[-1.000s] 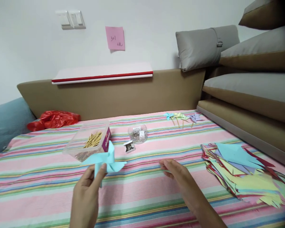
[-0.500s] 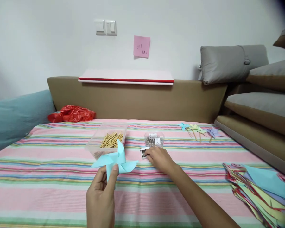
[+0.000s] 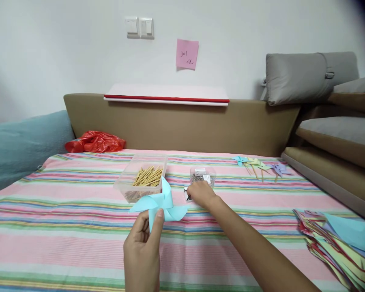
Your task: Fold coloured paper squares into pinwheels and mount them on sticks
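Observation:
My left hand (image 3: 146, 239) pinches a light blue paper pinwheel (image 3: 168, 202) at its folded middle, thumb in front. The pinwheel's blades stick out to both sides and upward. Farther forward, my right hand (image 3: 202, 194) is curled down over a small white box (image 3: 187, 194). Its fingertips are hidden at the box, so what they grip does not show. Just behind that hand stands a clear plastic container (image 3: 211, 170) of small metal pieces, with white labels on it. A clear tub (image 3: 124, 182) of thin wooden sticks sits behind the pinwheel.
Finished pinwheels (image 3: 252, 163) on sticks lie at the back right. A pile of coloured paper sheets (image 3: 343, 243) is at the right front. A red plastic bag (image 3: 100, 142) rests at the back left. Stacked cushions (image 3: 340, 142) border the striped cloth (image 3: 63, 251).
The view has shifted a little, so the scene sits farther right. My right hand's fingers have curled further down at the small box. My left hand still holds the pinwheel.

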A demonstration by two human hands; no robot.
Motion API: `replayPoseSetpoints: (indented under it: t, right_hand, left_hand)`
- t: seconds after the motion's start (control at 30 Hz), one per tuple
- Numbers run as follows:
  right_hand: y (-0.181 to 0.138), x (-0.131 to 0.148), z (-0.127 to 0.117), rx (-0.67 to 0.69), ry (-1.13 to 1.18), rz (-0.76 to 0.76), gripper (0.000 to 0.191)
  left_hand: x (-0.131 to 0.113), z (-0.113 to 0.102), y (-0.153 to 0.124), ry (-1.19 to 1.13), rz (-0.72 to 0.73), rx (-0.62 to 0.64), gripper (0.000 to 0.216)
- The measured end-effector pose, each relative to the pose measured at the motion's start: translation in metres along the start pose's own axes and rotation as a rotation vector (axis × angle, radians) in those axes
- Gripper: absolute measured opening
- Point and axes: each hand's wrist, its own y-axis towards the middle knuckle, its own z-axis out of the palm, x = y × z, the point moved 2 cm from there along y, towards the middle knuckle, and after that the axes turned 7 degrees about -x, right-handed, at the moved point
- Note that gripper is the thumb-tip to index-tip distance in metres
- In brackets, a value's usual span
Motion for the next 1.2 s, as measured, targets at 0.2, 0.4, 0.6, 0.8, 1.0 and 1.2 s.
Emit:
replayPoseSetpoints:
  t: [0.2, 0.4, 0.6, 0.8, 1.0, 1.2]
  right_hand:
    - [-0.002, 0.002, 0.001, -0.049, 0.13, 0.015, 0.03]
    - [-0.019, -0.004, -0.011, -0.188, 0.281, 0.054, 0.028]
    - [-0.098, -0.046, -0.019, -0.194, 0.178, 0.124, 0.019]
    - [-0.193, -0.083, 0.014, -0.194, 0.192, 0.248, 0.021]
    - [-0.22, -0.098, 0.023, -0.349, 0.302, 0.212, 0.021]
    - [-0.244, -0.09, 0.056, -0.456, 0.27, 0.075, 0.022]
  left_hand:
    - [-0.003, 0.0, -0.001, 0.003, 0.006, 0.004, 0.025]
    - [0.001, -0.001, 0.002, -0.01, -0.011, 0.002, 0.029]
    - [0.007, -0.002, 0.004, 0.037, -0.019, 0.044, 0.033]
    - [0.007, 0.009, -0.004, 0.122, 0.021, 0.145, 0.032]
    - [0.005, 0.024, -0.015, 0.21, 0.062, 0.185, 0.035]
    - [0.012, 0.036, -0.02, 0.219, 0.103, 0.241, 0.032]
